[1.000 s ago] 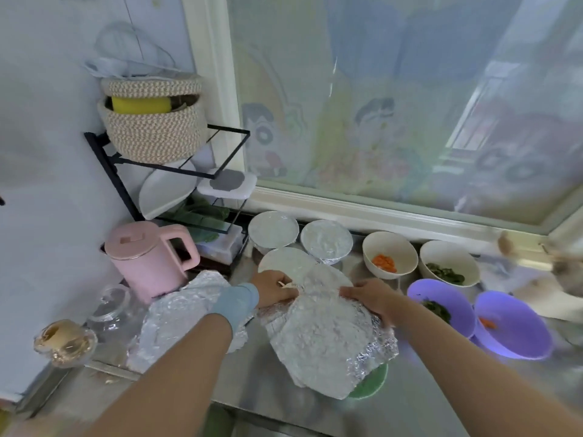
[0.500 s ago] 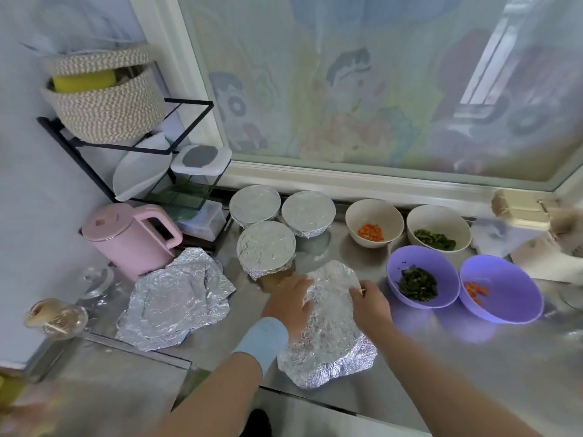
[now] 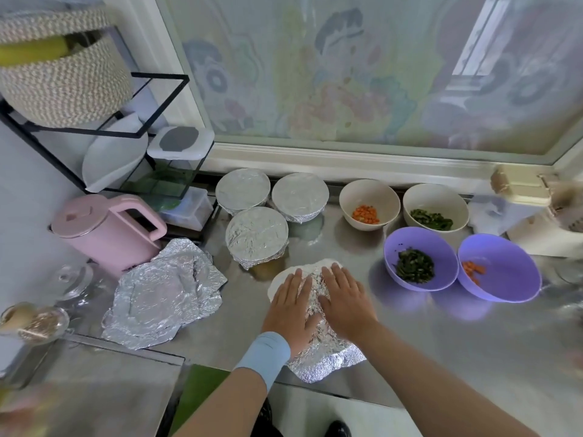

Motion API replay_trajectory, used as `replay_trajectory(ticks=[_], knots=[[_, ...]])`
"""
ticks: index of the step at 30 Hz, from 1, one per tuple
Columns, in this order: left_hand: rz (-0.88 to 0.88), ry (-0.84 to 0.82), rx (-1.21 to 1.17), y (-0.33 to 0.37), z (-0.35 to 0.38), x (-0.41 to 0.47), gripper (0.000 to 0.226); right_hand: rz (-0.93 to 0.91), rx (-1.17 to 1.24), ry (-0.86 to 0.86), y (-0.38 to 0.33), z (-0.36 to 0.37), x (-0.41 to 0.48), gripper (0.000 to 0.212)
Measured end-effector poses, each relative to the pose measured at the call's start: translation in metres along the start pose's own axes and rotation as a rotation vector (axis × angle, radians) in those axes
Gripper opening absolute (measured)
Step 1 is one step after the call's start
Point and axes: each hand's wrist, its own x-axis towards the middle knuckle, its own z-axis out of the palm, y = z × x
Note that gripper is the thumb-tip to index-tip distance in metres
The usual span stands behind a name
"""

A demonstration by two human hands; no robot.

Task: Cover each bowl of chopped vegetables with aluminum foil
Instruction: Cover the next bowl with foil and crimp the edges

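My left hand (image 3: 291,305) and right hand (image 3: 345,302) press flat, fingers straight and a little spread, on the crinkled silver aluminium foil sheet (image 3: 325,357) at the near edge of the steel counter (image 3: 426,342), its long axis running away from me, whatever it covers hidden beneath.

both hands, left hand (image 3: 291,305) and right hand (image 3: 344,299), now lie flat, side by side, pressing the foil sheet (image 3: 318,351) they gripped earlier.

Three foil-covered bowls (image 3: 256,235) rear-left; four uncovered bowls (image 3: 437,247) right; crumpled foil (image 3: 328,357) front.
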Motion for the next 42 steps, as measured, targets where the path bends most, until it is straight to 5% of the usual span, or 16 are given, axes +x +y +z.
replay_trajectory(ticks=[11,14,24,29,35,42], knots=[[-0.133,0.136,-0.189,-0.006,0.008,0.011,0.057,0.025,0.028,0.068,0.002,0.005,0.001,0.064],[-0.109,0.182,-0.049,-0.004,0.0,0.021,0.054,-0.017,-0.015,0.127,0.002,0.007,0.002,0.063],[-0.055,0.16,-0.196,-0.007,0.005,0.034,0.049,-0.006,0.097,0.102,0.006,0.01,0.002,0.063],[0.065,0.206,-0.108,-0.014,-0.002,0.015,0.066,0.014,0.022,0.251,0.005,0.004,-0.008,0.062],[0.302,-0.11,0.169,-0.021,-0.002,-0.006,0.129,-0.297,0.0,0.173,0.022,0.02,-0.034,0.077],[0.317,-0.079,0.276,-0.022,0.004,-0.004,0.134,-0.432,-0.096,0.081,0.037,0.016,-0.034,0.114]])
